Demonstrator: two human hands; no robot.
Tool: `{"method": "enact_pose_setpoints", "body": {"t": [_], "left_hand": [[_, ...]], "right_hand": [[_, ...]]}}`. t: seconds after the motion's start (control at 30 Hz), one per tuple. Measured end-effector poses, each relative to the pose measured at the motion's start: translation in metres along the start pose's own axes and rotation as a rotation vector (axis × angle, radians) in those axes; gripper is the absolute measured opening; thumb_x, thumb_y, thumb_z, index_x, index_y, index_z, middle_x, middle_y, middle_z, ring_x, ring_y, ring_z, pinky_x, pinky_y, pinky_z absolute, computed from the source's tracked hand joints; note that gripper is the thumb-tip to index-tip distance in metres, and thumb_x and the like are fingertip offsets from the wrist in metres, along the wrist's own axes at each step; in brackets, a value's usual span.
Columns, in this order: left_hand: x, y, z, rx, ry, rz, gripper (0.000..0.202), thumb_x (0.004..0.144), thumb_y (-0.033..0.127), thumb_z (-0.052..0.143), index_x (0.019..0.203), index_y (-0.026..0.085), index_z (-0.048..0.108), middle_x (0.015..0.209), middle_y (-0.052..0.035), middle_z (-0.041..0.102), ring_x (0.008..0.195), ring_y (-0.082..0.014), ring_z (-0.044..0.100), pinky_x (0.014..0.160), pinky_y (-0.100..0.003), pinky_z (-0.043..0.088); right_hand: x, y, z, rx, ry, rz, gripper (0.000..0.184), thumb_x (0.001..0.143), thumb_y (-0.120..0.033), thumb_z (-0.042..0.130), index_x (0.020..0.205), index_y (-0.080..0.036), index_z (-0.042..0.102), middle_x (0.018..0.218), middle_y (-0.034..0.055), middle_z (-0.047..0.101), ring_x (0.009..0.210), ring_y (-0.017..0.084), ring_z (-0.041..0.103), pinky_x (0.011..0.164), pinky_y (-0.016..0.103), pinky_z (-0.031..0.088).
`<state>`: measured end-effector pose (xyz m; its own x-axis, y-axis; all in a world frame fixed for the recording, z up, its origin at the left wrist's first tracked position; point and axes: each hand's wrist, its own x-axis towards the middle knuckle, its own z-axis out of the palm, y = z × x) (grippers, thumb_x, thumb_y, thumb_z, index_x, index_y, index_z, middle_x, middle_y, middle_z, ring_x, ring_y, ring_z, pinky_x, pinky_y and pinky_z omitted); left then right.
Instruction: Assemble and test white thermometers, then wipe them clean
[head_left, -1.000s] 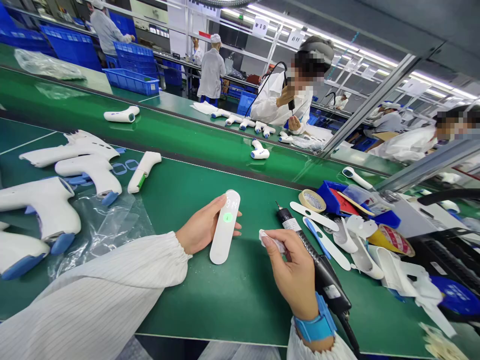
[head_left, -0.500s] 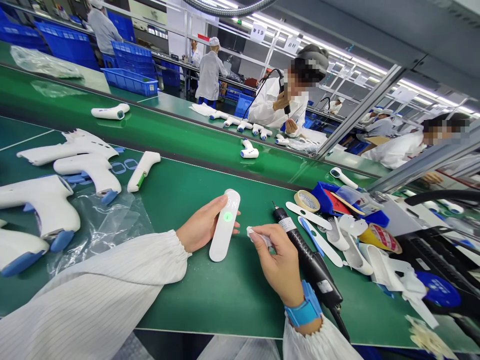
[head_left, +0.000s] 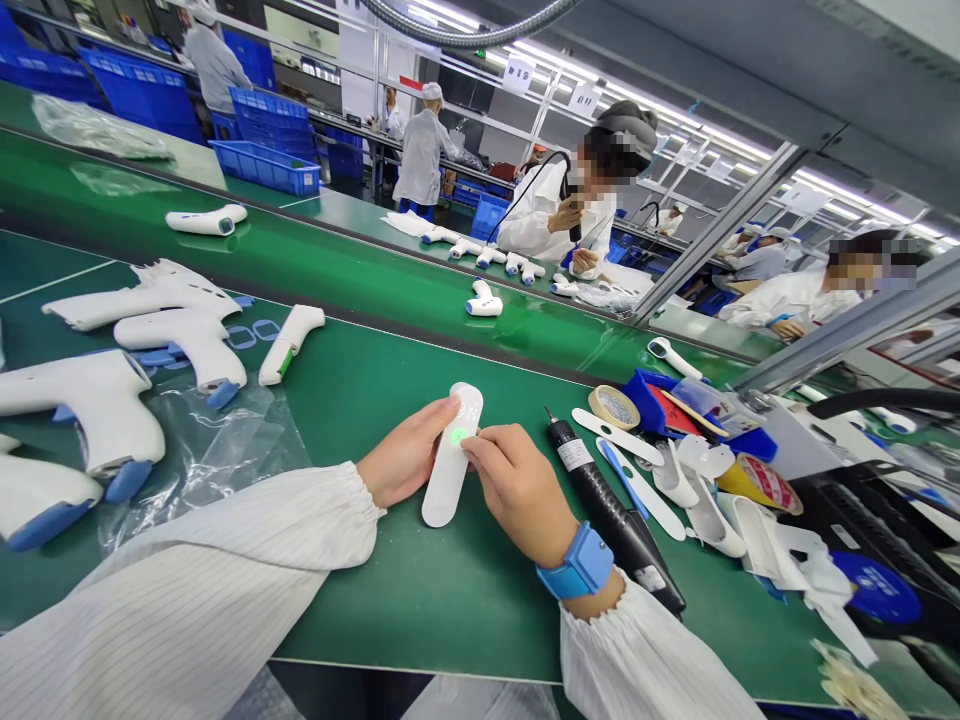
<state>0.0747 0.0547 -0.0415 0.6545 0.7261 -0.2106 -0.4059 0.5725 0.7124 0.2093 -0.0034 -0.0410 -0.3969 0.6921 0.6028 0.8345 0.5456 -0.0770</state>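
While the left hand [head_left: 401, 458] grips the white electronic device [head_left: 445, 492], the right hand [head_left: 523, 492], pinched, any contents hidden, meets its green light [head_left: 457, 436]; gentle pressure seems best.

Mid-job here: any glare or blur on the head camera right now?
Head view: bright glints on the clear plastic bag, a sheen along the green belt; head view: the digits on the white device look washed out, its green light clear; head view: the left sleeve looks stretched.
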Motion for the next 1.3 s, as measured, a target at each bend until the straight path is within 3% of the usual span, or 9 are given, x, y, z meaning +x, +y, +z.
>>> {"method": "enact_pose_setpoints", "body": {"t": [0.3, 0.47, 0.6, 0.77, 1.0, 1.2, 1.3], "left_hand": [[0.0, -0.002, 0.001, -0.025, 0.046, 0.02, 0.021, 0.083, 0.036, 0.052, 0.093, 0.017, 0.053, 0.072, 0.0011, 0.051, 0.068, -0.0105, 0.051, 0.066, -0.025, 0.045], [-0.003, -0.001, 0.003, 0.023, 0.071, 0.03, 0.025, 0.084, 0.037, 0.051, 0.102, 0.021, 0.05, 0.083, -0.0016, 0.055, 0.075, -0.0141, 0.055, 0.072, -0.032, 0.047], [-0.003, -0.002, 0.005, -0.018, 0.031, 0.058, 0.023, 0.084, 0.036, 0.051, 0.1, 0.02, 0.052, 0.08, -0.0002, 0.054, 0.072, -0.0123, 0.053, 0.073, -0.03, 0.046], [-0.003, -0.002, 0.005, -0.028, 0.045, 0.059, 0.022, 0.082, 0.035, 0.054, 0.095, 0.018, 0.055, 0.076, 0.0005, 0.054, 0.07, -0.0112, 0.052, 0.069, -0.025, 0.042], [-0.005, -0.001, 0.007, -0.01, 0.044, 0.028, 0.019, 0.084, 0.034, 0.052, 0.092, 0.017, 0.055, 0.074, 0.0007, 0.054, 0.067, -0.0095, 0.051, 0.064, -0.022, 0.042], [-0.004, -0.002, 0.004, 0.042, 0.017, 0.012, 0.027, 0.084, 0.039, 0.05, 0.106, 0.022, 0.052, 0.087, -0.0021, 0.058, 0.079, -0.0149, 0.055, 0.072, -0.031, 0.046], [-0.004, -0.002, 0.003, 0.042, 0.015, 0.014, 0.029, 0.084, 0.039, 0.051, 0.107, 0.022, 0.052, 0.088, -0.0025, 0.058, 0.08, -0.0149, 0.055, 0.071, -0.03, 0.046]], "right_hand": [[-0.005, -0.003, 0.003, 0.054, 0.011, 0.046, 0.018, 0.086, -0.007, 0.044, 0.092, -0.011, 0.061, 0.082, 0.0108, 0.059, 0.075, 0.019, 0.052, 0.065, 0.033, 0.049], [-0.009, 0.006, 0.002, 0.039, 0.103, 0.141, 0.017, 0.086, -0.008, 0.046, 0.092, -0.013, 0.061, 0.081, 0.0093, 0.057, 0.074, 0.018, 0.053, 0.063, 0.033, 0.049], [-0.008, -0.001, 0.002, 0.163, 0.178, 0.204, 0.018, 0.086, -0.01, 0.048, 0.096, -0.017, 0.06, 0.084, 0.0073, 0.057, 0.076, 0.017, 0.054, 0.066, 0.032, 0.05], [-0.005, -0.007, 0.006, 0.18, 0.107, 0.17, 0.018, 0.085, -0.009, 0.048, 0.096, -0.016, 0.06, 0.083, 0.0082, 0.057, 0.077, 0.017, 0.053, 0.065, 0.032, 0.05], [-0.006, 0.002, -0.002, 0.036, 0.022, 0.05, 0.022, 0.085, -0.004, 0.044, 0.095, -0.015, 0.061, 0.083, 0.0095, 0.059, 0.073, 0.017, 0.052, 0.06, 0.032, 0.049], [-0.011, 0.005, -0.006, 0.055, 0.124, 0.136, 0.02, 0.085, -0.007, 0.047, 0.096, -0.016, 0.061, 0.082, 0.0086, 0.057, 0.075, 0.018, 0.052, 0.063, 0.033, 0.049], [-0.012, 0.003, -0.004, 0.12, 0.16, 0.171, 0.023, 0.085, -0.008, 0.047, 0.099, -0.019, 0.061, 0.083, 0.0073, 0.056, 0.076, 0.017, 0.052, 0.065, 0.033, 0.049]]}}
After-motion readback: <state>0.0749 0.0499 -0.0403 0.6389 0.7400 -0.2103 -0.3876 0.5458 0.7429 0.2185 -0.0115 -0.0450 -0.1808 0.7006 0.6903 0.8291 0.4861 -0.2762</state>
